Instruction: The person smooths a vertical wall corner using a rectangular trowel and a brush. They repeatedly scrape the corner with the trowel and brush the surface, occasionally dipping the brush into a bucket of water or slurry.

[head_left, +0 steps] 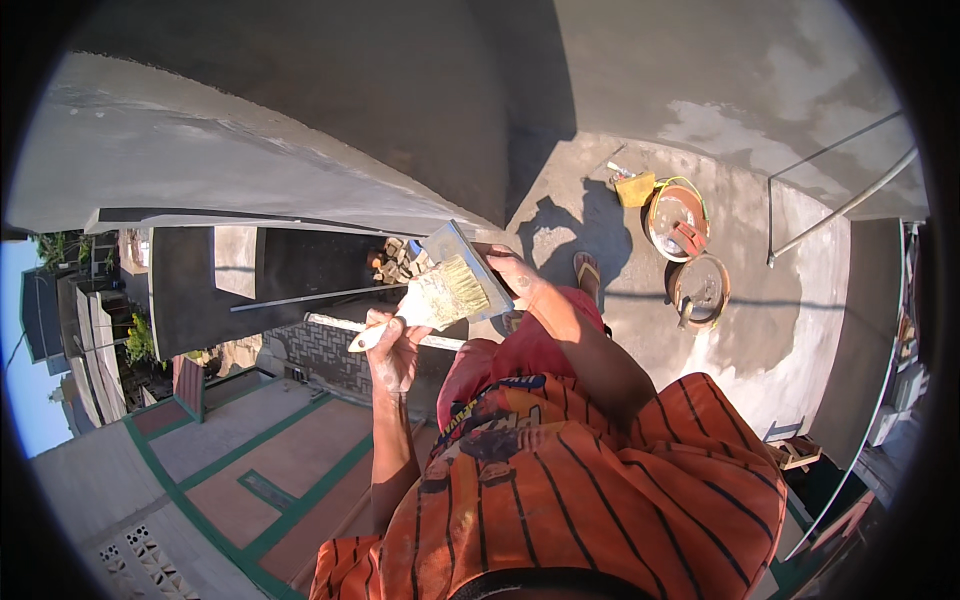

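My left hand is closed around the pale handle of a wide flat brush. Its bristles are coated with whitish-grey residue and lie against or just over the flat face of a plastering trowel. That trowel has a grey rectangular blade, tilted in front of me. My right hand grips it from behind at its right side; the handle is mostly hidden. Both hands are held out in front of my body, close to each other, with smears of pale dust on them.
On the concrete floor ahead right stand two round buckets, one with an orange rim and a red float, the other holding grey mix. Beside them lies a yellow sponge-like block. A metal pipe leans right. Grey plastered walls rise ahead; left is a drop.
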Tool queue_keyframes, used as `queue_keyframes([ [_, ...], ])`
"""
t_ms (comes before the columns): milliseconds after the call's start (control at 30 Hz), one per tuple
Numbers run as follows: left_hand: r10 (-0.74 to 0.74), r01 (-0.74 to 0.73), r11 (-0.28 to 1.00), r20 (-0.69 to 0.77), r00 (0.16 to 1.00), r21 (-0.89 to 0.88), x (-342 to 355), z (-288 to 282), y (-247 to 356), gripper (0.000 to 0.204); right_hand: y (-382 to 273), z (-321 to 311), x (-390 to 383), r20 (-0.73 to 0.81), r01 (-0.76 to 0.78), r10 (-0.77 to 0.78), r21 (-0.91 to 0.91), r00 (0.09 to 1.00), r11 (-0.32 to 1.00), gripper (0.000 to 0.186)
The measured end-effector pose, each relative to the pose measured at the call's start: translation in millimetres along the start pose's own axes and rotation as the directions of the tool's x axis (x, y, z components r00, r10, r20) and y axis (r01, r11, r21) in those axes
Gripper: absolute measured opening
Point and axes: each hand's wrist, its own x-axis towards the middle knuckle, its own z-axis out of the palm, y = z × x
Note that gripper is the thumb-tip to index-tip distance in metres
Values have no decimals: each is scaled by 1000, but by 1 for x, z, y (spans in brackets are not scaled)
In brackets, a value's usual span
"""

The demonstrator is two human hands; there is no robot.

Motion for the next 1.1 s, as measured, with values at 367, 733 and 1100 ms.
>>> queue_keyframes([
  [367,157,-147,983,-83,984,113,-24,-40,3,16,-24,-79,91,-511,179,-366,-378,778,908,34],
  [733,143,-144,990,-92,985,4,-28,-47,-15,16,-176,243,80,350,794,-824,-580,446,184,23],
  [1100,129,-121,991,-205,970,48,-42,-51,-12,18,-10,-115,131,-633,-13,-441,-580,636,814,41],
])
